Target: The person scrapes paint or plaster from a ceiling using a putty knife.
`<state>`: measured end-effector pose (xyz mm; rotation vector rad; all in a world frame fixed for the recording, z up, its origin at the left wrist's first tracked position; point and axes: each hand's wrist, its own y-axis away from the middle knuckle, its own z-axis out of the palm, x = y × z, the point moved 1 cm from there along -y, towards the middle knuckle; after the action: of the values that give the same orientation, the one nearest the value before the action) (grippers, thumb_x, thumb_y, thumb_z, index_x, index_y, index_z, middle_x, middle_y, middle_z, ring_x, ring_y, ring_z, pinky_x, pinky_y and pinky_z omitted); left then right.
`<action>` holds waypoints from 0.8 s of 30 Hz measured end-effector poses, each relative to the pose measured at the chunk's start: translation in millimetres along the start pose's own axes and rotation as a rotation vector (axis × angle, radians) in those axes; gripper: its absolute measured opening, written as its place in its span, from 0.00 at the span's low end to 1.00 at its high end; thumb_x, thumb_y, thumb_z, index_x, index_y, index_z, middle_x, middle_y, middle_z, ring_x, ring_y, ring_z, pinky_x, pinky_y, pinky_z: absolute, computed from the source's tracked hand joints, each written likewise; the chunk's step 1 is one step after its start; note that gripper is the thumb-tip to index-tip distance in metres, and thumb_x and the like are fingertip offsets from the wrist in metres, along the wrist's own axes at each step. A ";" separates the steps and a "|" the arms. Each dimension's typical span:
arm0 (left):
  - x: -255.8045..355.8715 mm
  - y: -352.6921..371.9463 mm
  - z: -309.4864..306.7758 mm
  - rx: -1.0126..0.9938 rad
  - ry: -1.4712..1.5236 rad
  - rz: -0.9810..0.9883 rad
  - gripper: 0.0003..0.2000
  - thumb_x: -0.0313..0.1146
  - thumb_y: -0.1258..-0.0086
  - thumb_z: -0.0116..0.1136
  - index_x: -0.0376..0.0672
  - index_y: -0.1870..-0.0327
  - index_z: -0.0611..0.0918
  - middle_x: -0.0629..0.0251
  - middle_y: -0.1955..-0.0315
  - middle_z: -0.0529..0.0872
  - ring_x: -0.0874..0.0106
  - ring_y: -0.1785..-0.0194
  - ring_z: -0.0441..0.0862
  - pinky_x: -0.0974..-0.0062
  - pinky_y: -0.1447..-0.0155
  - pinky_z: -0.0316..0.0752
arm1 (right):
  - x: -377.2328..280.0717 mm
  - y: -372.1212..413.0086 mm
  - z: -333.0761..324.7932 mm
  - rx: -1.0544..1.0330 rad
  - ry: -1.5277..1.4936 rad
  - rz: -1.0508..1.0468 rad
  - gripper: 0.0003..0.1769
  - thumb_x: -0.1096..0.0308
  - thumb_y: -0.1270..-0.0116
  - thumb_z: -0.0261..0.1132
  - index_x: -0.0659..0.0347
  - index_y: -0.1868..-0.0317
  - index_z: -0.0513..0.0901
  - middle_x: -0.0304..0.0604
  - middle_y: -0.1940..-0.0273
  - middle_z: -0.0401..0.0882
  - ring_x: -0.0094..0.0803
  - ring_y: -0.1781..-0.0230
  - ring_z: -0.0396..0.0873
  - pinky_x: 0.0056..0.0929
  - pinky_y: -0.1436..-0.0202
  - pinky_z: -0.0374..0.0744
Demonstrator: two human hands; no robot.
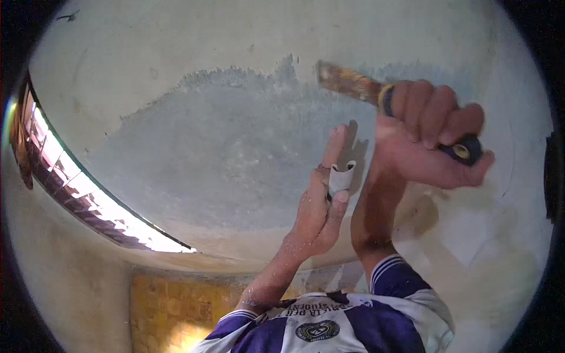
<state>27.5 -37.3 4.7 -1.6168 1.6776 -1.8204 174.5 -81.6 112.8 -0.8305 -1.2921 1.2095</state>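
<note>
High on the wall, set the rusty blade of the scraper against the upper edge of the bare grey patch. Gripped its dark handle in the right hand, all fingers wrapped into 1 tight fist. Pinched a small white tube piece between thumb and fingers of the left hand, just below the blade. Looked mid-scrape, with pale coating around the patch. Called next for a firm, flat push along that edge, left hand clear.
</note>
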 end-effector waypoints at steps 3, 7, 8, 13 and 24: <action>-1.5 -2.4 3.6 -0.005 -0.009 0.025 0.29 0.46 0.20 0.37 0.25 0.34 0.58 0.42 0.24 0.52 0.59 0.35 0.66 0.59 0.27 0.55 | -13.0 -5.4 5.9 0.024 -0.031 -0.073 0.29 0.36 0.30 0.45 0.52 0.76 0.67 0.33 0.84 0.62 0.22 0.85 0.54 0.27 0.77 0.55; 0.1 -4.5 1.6 -0.066 0.010 0.036 0.29 0.35 0.21 0.38 0.26 0.26 0.49 0.40 0.24 0.50 0.47 0.21 0.50 0.60 0.23 0.48 | 11.0 -3.6 -0.1 0.017 -0.060 -0.009 0.32 0.33 0.31 0.44 0.53 0.76 0.67 0.35 0.84 0.63 0.25 0.85 0.55 0.29 0.78 0.55; -0.5 -3.3 4.0 -0.066 0.019 0.051 0.29 0.35 0.21 0.38 0.26 0.26 0.49 0.40 0.24 0.50 0.47 0.21 0.50 0.60 0.23 0.49 | 3.0 -2.7 1.4 0.027 -0.073 -0.026 0.33 0.32 0.31 0.45 0.55 0.74 0.68 0.37 0.83 0.63 0.26 0.85 0.55 0.31 0.79 0.56; -3.2 2.1 8.6 0.005 0.042 0.040 0.26 0.41 0.20 0.37 0.26 0.34 0.59 0.40 0.24 0.51 0.55 0.27 0.61 0.61 0.26 0.54 | 6.3 16.7 -19.4 0.631 0.028 0.013 0.32 0.32 0.31 0.43 0.51 0.78 0.65 0.32 0.87 0.58 0.23 0.88 0.51 0.26 0.81 0.53; -4.9 5.2 -13.0 0.019 -0.022 -0.024 0.27 0.33 0.21 0.39 0.25 0.27 0.53 0.42 0.24 0.52 0.46 0.26 0.61 0.62 0.30 0.59 | 31.9 17.7 12.8 0.155 -0.093 0.015 0.33 0.29 0.33 0.43 0.51 0.76 0.66 0.34 0.84 0.62 0.24 0.86 0.56 0.27 0.79 0.56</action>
<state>16.8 -27.8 0.8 -1.6501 1.6340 -1.8172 154.7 -49.2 105.8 -0.6798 -1.2508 1.3550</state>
